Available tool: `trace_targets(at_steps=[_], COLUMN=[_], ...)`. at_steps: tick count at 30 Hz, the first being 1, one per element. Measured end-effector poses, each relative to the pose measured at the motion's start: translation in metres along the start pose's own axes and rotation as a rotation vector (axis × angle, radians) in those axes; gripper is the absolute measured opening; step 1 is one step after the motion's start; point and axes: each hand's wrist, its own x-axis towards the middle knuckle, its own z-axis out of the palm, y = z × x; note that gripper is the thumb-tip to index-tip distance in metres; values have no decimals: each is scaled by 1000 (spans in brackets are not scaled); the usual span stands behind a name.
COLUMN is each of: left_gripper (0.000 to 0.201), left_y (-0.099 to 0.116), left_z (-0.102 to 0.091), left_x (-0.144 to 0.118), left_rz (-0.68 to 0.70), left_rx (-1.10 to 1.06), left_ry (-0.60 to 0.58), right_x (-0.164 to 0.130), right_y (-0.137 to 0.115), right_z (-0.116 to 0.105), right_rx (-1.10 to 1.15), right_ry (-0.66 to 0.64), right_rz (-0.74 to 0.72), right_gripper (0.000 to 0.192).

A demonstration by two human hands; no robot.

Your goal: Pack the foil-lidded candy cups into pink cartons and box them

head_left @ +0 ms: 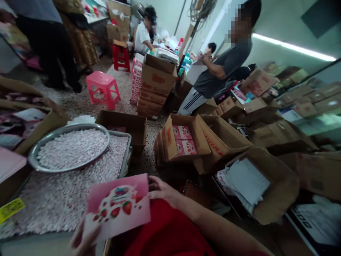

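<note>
Both my hands hold a flat pink carton (118,206) printed with strawberries, low in front of me. My left hand (84,240) grips its lower left corner. My right hand (161,190) pinches its upper right edge, my forearm crossing over red cloth on my lap (165,231). Just beyond the carton lies a rectangular tray (124,160) heaped with small pinkish-white pieces, with a round metal tray (69,147) of the same pieces resting on top.
An open cardboard box (183,140) with pink packs stands ahead. A box of white flat sheets (266,185) sits at my right. Several more cardboard boxes fill the right. A pink stool (102,89) and people (221,71) occupy the far floor.
</note>
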Motion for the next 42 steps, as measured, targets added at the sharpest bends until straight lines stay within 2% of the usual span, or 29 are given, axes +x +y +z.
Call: trace_targets(at_steps=[1,3,6,9,12,15,17,19,20,22,24,25,27,28,29,31,33,34,35,37,40,42], left_gripper=[66,88,97,89,89,93,88,78,70,48,39,44,49,45,37,26,30,36,42,45,38,37], left_y=[-3,-6,-6,0,4,-6,-25,-52,-66,-90,-106,-111,-117,-119,-121,-123,-121,-119,-117,-113,-116,-123], left_z=[16,61,141,206,241,250,247,241,238,236,238,241,248,253,259,272,288,295,303,314,321,321], left_x=[8,28,62,95,129,165,187,203,210,221,235,244,267,281,298,335,376,396,416,449,476,484], left_rz=[-51,-163,-267,-276,-240,-109,-50,-35,-12,124,328,406,462,438,372,182,-17,-91,-136,-219,-353,-395], left_rx=[4,2,-16,-23,-73,-229,-253,-66,100,476,769,834,824,761,643,355,47,-77,-171,-406,-792,-935], left_ry=[-18,-98,-268,-356,-307,-120,24,142,157,71,-98,-155,-177,-137,-41,224,482,572,613,604,400,302], right_x=[-13,-30,-34,-19,16,76,131,194,228,294,356,384,432,451,467,489,498,498,497,494,497,506], right_y=[-11,-26,-40,-58,-85,-113,-129,-141,-145,-153,-158,-160,-159,-157,-154,-146,-140,-138,-139,-146,-162,-169], right_z=[-22,-58,-100,-133,-148,-141,-130,-120,-115,-106,-95,-88,-74,-67,-62,-57,-64,-72,-81,-102,-127,-135], right_rx=[45,135,313,414,448,419,375,299,247,126,-10,-72,-166,-192,-205,-222,-265,-308,-364,-509,-716,-791], right_ry=[32,139,374,408,426,491,513,527,534,550,585,612,671,697,716,738,741,731,713,648,531,452], right_rz=[-68,-180,-186,-105,-93,-183,-288,-392,-429,-462,-446,-422,-327,-269,-217,-145,-134,-143,-157,-197,-262,-316], right_gripper=[98,87,79,78,84,84,79,77,77,81,88,92,97,99,99,96,94,94,94,96,98,98])
